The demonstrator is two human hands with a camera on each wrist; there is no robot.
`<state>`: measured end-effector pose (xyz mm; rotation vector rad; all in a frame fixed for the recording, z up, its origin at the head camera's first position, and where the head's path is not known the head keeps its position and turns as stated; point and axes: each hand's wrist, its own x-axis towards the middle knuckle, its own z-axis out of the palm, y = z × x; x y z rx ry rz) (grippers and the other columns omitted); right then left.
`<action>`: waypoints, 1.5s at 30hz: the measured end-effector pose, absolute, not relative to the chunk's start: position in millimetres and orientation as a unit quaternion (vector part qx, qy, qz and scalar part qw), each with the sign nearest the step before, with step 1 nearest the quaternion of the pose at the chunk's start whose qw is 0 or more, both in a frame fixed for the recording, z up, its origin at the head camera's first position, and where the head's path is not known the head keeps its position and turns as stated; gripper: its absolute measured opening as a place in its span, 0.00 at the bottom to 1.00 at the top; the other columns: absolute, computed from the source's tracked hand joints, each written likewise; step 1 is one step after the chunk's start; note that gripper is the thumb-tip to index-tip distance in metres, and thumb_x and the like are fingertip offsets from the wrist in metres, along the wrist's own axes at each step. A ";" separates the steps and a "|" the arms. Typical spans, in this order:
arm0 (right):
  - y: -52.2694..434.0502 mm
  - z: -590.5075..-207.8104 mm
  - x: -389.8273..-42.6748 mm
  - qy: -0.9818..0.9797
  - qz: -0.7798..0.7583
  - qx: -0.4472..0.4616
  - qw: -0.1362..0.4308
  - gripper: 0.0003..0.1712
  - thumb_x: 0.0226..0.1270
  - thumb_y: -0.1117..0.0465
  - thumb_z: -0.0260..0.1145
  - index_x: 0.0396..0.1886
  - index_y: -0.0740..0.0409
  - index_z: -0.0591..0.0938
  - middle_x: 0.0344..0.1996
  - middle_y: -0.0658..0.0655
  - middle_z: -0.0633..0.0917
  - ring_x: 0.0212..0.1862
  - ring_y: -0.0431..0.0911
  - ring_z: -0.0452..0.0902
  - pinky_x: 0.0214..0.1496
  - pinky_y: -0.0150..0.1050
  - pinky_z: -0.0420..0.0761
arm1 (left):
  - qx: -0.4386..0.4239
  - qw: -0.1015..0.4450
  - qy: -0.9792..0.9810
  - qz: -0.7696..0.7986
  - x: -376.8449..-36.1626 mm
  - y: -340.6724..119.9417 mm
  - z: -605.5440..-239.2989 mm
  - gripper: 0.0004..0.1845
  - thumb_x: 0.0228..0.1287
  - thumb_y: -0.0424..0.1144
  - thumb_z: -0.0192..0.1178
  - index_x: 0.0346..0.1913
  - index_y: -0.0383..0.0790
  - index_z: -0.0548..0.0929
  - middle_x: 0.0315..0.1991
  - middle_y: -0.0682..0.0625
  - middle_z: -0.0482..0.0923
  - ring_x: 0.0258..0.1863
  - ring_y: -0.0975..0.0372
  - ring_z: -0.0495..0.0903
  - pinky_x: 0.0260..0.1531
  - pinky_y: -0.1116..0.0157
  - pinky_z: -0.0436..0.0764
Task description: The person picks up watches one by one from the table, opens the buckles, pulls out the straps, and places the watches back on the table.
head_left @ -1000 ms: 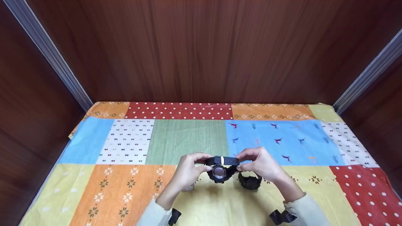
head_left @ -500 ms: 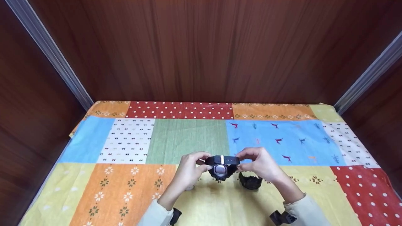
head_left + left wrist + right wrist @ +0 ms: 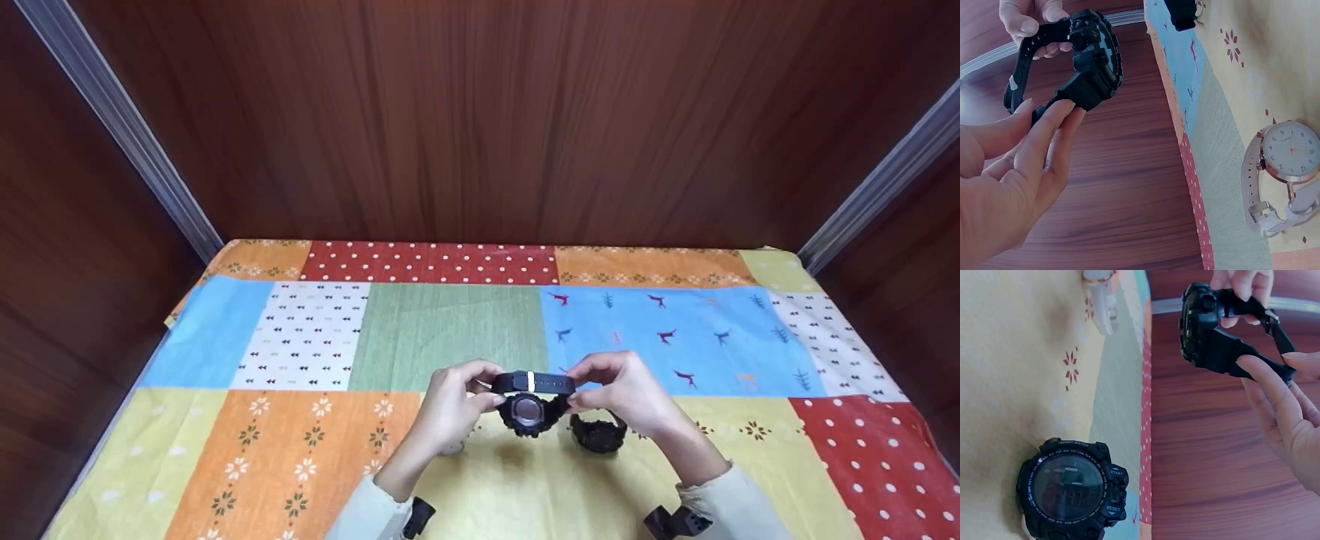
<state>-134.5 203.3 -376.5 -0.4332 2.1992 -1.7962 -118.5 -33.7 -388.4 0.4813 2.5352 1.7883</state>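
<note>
Raised above the cloth, a black wristwatch with a buckled, looped strap hangs between both hands, its round face toward the head camera. My left hand pinches one side of the strap between thumb and fingers. On the other side, my right hand pinches the strap the same way. A second black digital watch lies on the cloth below my right hand. Near my left forearm lies a watch with a white face and pale strap; in the head view the forearm mostly hides it.
The table wears a patchwork cloth of coloured, patterned squares. Brown wood-grain panels enclose it at the back and on both sides, with grey metal strips at the corners. Each wrist carries a small black camera.
The held watch tilts slightly upward and then back down. Both hands keep their grip on its strap and stay in nearly the same place.
</note>
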 end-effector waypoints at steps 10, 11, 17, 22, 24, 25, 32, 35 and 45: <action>203.9 -377.5 -135.1 0.747 -0.635 -0.140 0.142 0.14 0.41 0.79 0.63 0.34 0.78 0.79 0.30 0.64 0.82 0.33 0.52 0.80 0.38 0.48 0.80 | 0.144 0.013 0.798 0.585 -120.3 -35.1 -390.0 0.13 0.46 0.21 0.63 0.37 0.34 0.82 0.29 0.46 0.81 0.28 0.61 0.78 0.27 0.69 0.77; 203.9 -377.8 -135.2 0.744 -0.638 -0.141 0.143 0.14 0.41 0.79 0.63 0.34 0.79 0.79 0.30 0.63 0.82 0.33 0.52 0.80 0.38 0.48 0.80 | 0.144 0.014 0.798 0.585 -120.4 -35.1 -390.2 0.13 0.46 0.20 0.63 0.37 0.34 0.82 0.29 0.46 0.81 0.28 0.61 0.78 0.28 0.68 0.77; 204.3 -378.9 -135.6 0.720 -0.663 -0.143 0.148 0.15 0.41 0.80 0.62 0.34 0.83 0.76 0.29 0.62 0.82 0.32 0.50 0.80 0.37 0.46 0.80 | 0.140 0.015 0.793 0.592 -120.3 -34.7 -390.4 0.13 0.45 0.20 0.63 0.37 0.33 0.82 0.29 0.46 0.81 0.27 0.62 0.77 0.27 0.68 0.77; 204.7 -378.6 -135.7 0.708 -0.675 -0.139 0.152 0.16 0.42 0.81 0.62 0.35 0.85 0.75 0.29 0.61 0.82 0.31 0.49 0.80 0.37 0.45 0.80 | 0.138 0.018 0.784 0.605 -120.2 -35.0 -391.4 0.13 0.45 0.20 0.63 0.37 0.32 0.82 0.29 0.46 0.80 0.27 0.62 0.77 0.25 0.69 0.77; 204.7 -378.7 -135.7 0.700 -0.684 -0.133 0.155 0.16 0.42 0.82 0.61 0.35 0.86 0.74 0.29 0.60 0.81 0.31 0.50 0.80 0.38 0.46 0.80 | 0.138 0.020 0.779 0.612 -120.3 -35.2 -392.1 0.13 0.46 0.20 0.63 0.37 0.31 0.81 0.29 0.45 0.80 0.26 0.62 0.78 0.25 0.69 0.77; 204.8 -378.9 -135.7 0.697 -0.688 -0.131 0.156 0.16 0.41 0.82 0.61 0.35 0.86 0.74 0.29 0.60 0.81 0.31 0.50 0.80 0.38 0.47 0.80 | 0.137 0.021 0.777 0.614 -120.6 -35.2 -392.6 0.13 0.46 0.20 0.63 0.38 0.31 0.81 0.29 0.45 0.80 0.26 0.62 0.78 0.25 0.69 0.77; 210.9 -381.0 -136.9 0.675 -0.710 -0.134 0.149 0.13 0.41 0.82 0.62 0.32 0.73 0.81 0.29 0.59 0.82 0.32 0.49 0.81 0.39 0.46 0.80 | 0.118 0.059 0.741 0.659 -122.3 -39.0 -394.4 0.14 0.49 0.20 0.61 0.42 0.25 0.78 0.34 0.39 0.80 0.31 0.57 0.81 0.31 0.67 0.80; 217.0 -379.7 -136.9 0.659 -0.725 -0.148 0.131 0.17 0.43 0.84 0.60 0.30 0.63 0.83 0.30 0.58 0.83 0.33 0.49 0.81 0.40 0.43 0.80 | 0.095 0.090 0.692 0.710 -122.7 -44.5 -394.8 0.15 0.50 0.18 0.58 0.44 0.20 0.74 0.38 0.35 0.78 0.35 0.53 0.81 0.36 0.64 0.80; 216.6 -374.1 -140.1 0.666 -0.722 -0.137 0.126 0.17 0.45 0.83 0.62 0.30 0.60 0.83 0.29 0.57 0.84 0.33 0.47 0.81 0.40 0.40 0.80 | 0.079 0.096 0.646 0.753 -127.4 -48.5 -396.6 0.15 0.52 0.17 0.57 0.45 0.17 0.71 0.37 0.37 0.78 0.36 0.53 0.81 0.37 0.60 0.80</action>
